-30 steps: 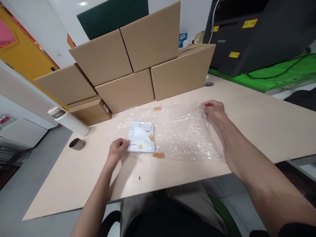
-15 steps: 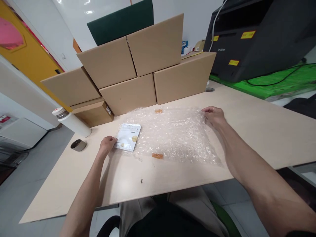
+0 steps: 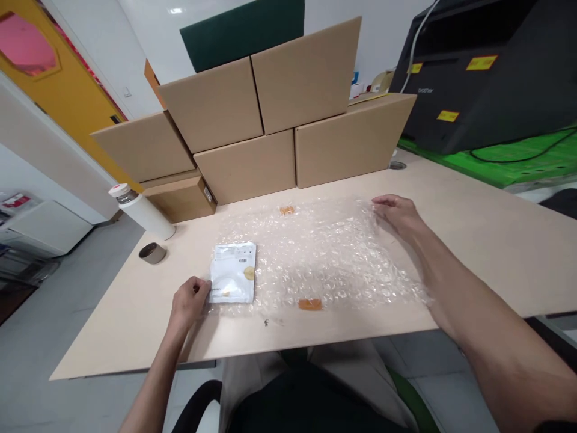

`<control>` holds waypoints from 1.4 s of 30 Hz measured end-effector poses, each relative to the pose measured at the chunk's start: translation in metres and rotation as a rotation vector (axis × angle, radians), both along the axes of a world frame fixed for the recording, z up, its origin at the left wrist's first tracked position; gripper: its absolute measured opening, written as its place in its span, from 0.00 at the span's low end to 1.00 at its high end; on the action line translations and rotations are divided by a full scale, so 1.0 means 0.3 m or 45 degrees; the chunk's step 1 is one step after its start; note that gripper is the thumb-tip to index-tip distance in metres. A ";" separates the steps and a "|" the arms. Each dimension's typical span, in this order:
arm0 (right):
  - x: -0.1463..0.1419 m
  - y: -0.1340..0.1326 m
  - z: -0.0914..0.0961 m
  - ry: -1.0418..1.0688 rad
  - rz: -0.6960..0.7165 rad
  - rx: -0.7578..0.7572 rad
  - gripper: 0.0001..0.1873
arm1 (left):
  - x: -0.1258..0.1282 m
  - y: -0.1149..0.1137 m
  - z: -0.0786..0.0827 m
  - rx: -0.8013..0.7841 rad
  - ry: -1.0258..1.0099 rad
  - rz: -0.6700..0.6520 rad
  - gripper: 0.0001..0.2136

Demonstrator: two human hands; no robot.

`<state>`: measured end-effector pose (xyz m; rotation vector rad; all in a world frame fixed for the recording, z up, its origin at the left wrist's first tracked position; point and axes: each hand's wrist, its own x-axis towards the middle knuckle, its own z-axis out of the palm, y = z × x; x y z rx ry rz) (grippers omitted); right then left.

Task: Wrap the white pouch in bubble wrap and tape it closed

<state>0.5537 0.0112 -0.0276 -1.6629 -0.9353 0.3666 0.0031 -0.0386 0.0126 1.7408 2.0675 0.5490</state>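
Shifted toward the front of the table [image 3: 473, 240] since the earlier frame, the left hand [image 3: 192, 300] pinches the white pouch [image 3: 232, 273] at its lower left edge, perhaps catching bubble wrap [image 3: 324, 252] too. The pouch lies just right of that hand, on the wrap's left end; the wrap's long axis runs sideways to the right hand [image 3: 399, 213], which pinches its far right corner.

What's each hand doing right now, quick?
Left hand: closed, pinching the left edge of the white packet.
Right hand: closed, holding the bubble wrap.
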 end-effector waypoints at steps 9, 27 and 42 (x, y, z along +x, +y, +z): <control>-0.408 -0.196 0.351 -0.064 0.778 0.318 0.11 | -0.030 -0.178 -0.005 0.095 -0.253 0.158 0.25; -0.946 -0.304 0.159 0.707 1.489 -0.329 0.28 | 0.294 -0.228 0.119 0.263 -0.834 -0.389 0.28; -0.740 -0.295 0.124 -0.603 1.143 0.046 0.20 | 0.486 -0.174 -0.008 0.318 -0.085 -0.674 0.24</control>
